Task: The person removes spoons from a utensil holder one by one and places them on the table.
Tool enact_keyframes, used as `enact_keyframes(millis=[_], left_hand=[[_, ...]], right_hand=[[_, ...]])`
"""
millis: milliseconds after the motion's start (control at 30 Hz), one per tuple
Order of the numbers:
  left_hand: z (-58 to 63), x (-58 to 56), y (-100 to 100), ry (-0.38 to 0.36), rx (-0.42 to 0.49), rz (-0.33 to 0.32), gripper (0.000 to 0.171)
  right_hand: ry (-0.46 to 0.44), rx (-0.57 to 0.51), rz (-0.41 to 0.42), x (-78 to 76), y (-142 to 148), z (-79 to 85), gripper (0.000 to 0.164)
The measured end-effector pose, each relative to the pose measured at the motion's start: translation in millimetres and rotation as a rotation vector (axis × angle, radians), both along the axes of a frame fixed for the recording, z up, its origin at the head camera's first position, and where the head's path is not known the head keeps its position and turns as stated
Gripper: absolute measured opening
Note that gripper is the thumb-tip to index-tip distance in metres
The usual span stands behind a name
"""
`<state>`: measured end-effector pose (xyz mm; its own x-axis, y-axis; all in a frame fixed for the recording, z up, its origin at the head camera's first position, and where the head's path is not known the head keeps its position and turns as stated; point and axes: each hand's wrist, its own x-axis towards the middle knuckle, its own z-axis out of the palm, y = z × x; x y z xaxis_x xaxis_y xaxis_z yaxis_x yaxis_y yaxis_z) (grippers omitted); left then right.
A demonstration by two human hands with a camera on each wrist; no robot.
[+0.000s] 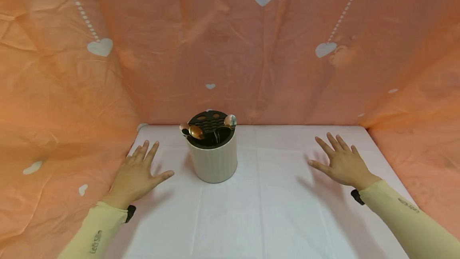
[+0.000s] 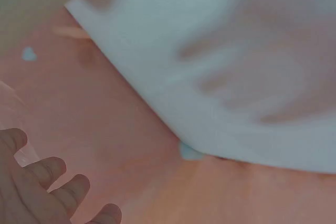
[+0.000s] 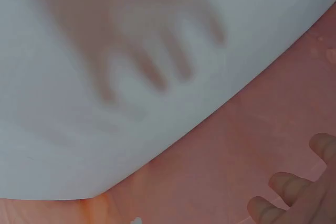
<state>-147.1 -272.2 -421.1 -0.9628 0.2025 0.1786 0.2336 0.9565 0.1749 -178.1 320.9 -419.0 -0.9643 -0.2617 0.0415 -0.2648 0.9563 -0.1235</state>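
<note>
My left hand (image 1: 134, 175) is held above the left side of the white table with its fingers spread, touching nothing. On the opposite side, my right hand (image 1: 343, 163) hovers over the table, fingers apart and holding nothing. Left of the middle stands a cream ribbed utensil holder (image 1: 213, 165) with a black slotted top (image 1: 206, 144). Two spoons lean out at its left edge, a gold spoon (image 1: 196, 132) in front. A shiny spoon (image 1: 230, 121) rises at its right. The left hand is nearer to the holder. Both wrist views show fingers and hand shadows, no utensils.
The white table (image 1: 287, 219) fills the space between the arms. Orange-pink cloth (image 1: 230, 59) with white hearts hangs behind it and along both sides. A dark band (image 1: 130, 214) sits at the left wrist and another black band (image 1: 357, 197) at the right wrist.
</note>
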Motion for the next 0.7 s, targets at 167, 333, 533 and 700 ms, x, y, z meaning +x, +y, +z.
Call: enact_keyframes(millis=[167,333,533,700], left_hand=[[3.7,-9.9,23.6,0.013,0.032,-0.032,0.105],[9.0,-18.4,43.7,0.006,0.060,-0.057,0.105],[10.6,-24.8,62.8,-0.038,0.122,-0.071,0.107],[7.7,-26.4,72.9,-0.081,0.182,-0.058,0.111]], right_hand=[[0.013,0.004,0.005,3.2,-4.9,4.6,0.090],[0.003,0.012,0.025,2.2,-11.6,10.2,0.091],[-0.003,0.024,0.054,-5.8,-21.8,21.3,0.092],[0.024,0.024,0.099,-15.2,-37.5,31.2,0.092]])
